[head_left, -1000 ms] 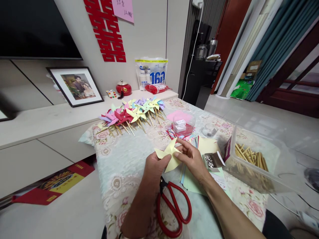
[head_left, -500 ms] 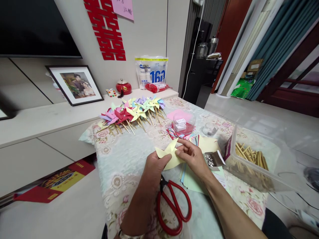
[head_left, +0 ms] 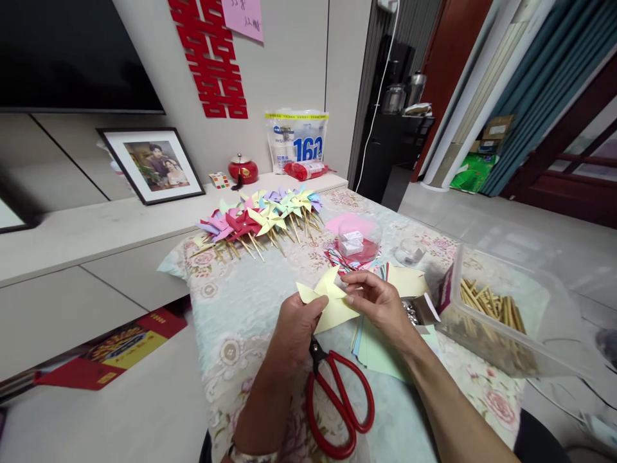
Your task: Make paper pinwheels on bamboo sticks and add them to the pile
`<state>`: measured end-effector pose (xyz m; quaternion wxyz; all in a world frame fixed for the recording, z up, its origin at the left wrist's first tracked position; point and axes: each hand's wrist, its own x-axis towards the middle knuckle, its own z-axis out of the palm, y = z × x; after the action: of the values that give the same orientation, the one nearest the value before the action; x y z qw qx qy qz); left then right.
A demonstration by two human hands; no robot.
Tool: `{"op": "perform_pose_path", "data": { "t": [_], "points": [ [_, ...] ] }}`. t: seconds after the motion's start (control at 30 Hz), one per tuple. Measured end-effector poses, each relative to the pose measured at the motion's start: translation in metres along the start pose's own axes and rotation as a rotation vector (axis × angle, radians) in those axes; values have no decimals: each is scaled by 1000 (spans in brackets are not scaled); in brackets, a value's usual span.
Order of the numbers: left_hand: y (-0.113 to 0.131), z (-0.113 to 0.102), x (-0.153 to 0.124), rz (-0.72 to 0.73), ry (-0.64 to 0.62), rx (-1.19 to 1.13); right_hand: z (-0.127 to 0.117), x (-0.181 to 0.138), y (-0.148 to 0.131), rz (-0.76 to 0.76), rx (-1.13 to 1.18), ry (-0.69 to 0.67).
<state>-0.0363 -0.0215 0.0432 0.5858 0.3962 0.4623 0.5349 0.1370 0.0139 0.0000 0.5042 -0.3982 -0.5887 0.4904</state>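
A pale yellow paper pinwheel piece [head_left: 332, 314], partly folded, is pinched at its lower left by my left hand [head_left: 297, 325], with the thumb pressed over its middle. At the paper's right side, my right hand [head_left: 378, 302] is curled with thumb and forefinger at a flap; the exact grip is partly hidden. Just below lie red-handled scissors [head_left: 354, 424], their blades hidden under my left hand. Coloured paper sheets [head_left: 378, 357] are beneath my right hand and forearm. Beside that hand sits a small box [head_left: 425, 311] of shiny metal fasteners.
Finished pinwheels on sticks [head_left: 245, 225] lie at the table's far left. A round clear container [head_left: 359, 239] stands ahead, with a smaller clear one [head_left: 409, 252] to its right. A clear plastic bin [head_left: 486, 341] of wooden sticks [head_left: 491, 305] occupies the right edge.
My right hand has shifted slightly right and down along the paper, and the upright flap now leans further left. The view has turned slightly. The scissors lie as before.
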Motion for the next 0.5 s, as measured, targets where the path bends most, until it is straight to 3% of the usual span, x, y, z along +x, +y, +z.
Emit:
{"op": "perform_pose_path", "data": {
  "t": [0.17, 0.37, 0.5],
  "points": [
    [1, -4, -5, 69, 37, 47, -7, -1, -4, -119, -106, -134],
    [0, -5, -10, 70, 30, 30, -15, -1, -13, -121, -185, -307],
    [2, -4, -10, 25, 46, -19, -16, 0, -14, -128, -202, -349]
  ]
}}
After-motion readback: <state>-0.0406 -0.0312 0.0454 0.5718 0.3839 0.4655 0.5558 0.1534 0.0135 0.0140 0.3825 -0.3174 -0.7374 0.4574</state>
